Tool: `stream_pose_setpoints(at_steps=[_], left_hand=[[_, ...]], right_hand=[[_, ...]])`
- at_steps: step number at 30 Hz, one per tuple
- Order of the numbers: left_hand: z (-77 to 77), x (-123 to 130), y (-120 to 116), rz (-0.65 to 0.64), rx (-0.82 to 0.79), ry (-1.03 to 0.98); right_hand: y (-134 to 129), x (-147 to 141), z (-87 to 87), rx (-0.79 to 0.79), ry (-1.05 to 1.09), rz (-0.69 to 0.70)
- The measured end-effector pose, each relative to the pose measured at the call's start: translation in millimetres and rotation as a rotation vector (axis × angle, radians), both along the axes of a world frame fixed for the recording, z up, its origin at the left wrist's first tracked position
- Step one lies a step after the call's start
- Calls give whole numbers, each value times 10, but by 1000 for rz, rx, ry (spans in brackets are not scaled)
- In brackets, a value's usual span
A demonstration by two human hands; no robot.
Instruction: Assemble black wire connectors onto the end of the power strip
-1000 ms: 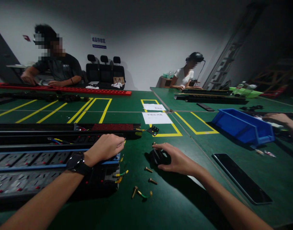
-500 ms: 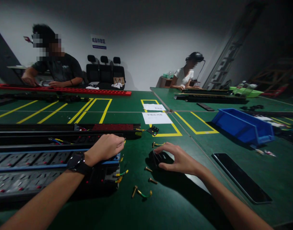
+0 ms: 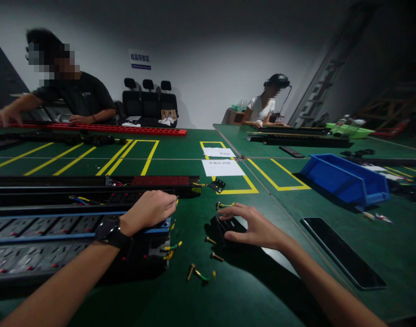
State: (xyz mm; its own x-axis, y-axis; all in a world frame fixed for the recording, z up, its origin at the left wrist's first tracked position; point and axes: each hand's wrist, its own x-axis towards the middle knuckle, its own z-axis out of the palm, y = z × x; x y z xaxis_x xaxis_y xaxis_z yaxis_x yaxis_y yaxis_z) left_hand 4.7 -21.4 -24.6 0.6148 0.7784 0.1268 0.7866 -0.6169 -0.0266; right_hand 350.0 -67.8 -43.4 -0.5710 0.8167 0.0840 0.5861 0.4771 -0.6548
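My left hand [image 3: 152, 210], a watch at its wrist, is closed at the right end of the power strips [image 3: 58, 227]. A small yellow tip like a wire end shows at its fingertips; the rest is hidden. Thumb and fingers of my right hand [image 3: 253, 225] are around a small dark plate [image 3: 221, 231], tilted just above or on the green table. Close by lie a bolt with a wire [image 3: 218, 205], two loose bolts [image 3: 211, 240] and another bolt [image 3: 190, 272] beside a green-yellow wire [image 3: 206, 277]. Yellow-green wire ends [image 3: 173, 247] stick out of the nearest strip.
A phone [image 3: 344, 252] and a blue bin [image 3: 344, 179] are at the right. Paper labels [image 3: 223, 168] and a black perforated bracket [image 3: 217, 185] lie ahead. Two people work across the table, one at a long red rail [image 3: 143, 130].
The dark plate in my right hand has tilted slightly, while the hand has hardly moved. My left hand stays put. The person at the far left has reached an arm further left.
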Motion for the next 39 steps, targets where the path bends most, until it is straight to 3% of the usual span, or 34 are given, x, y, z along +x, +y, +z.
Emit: stream_pose_setpoints(at_steps=[9, 15, 27, 39], left_hand=[[-5, 2, 1, -14, 2, -34], [8, 12, -2, 11, -13, 17], [23, 17, -6, 14, -19, 19], [-3, 4, 6, 21, -21, 25]], right_hand=[[19, 76, -65, -87, -48, 112], [30, 31, -157, -46, -19, 9], [65, 64, -113, -60, 52, 13], [208, 51, -403, 85, 112, -144]])
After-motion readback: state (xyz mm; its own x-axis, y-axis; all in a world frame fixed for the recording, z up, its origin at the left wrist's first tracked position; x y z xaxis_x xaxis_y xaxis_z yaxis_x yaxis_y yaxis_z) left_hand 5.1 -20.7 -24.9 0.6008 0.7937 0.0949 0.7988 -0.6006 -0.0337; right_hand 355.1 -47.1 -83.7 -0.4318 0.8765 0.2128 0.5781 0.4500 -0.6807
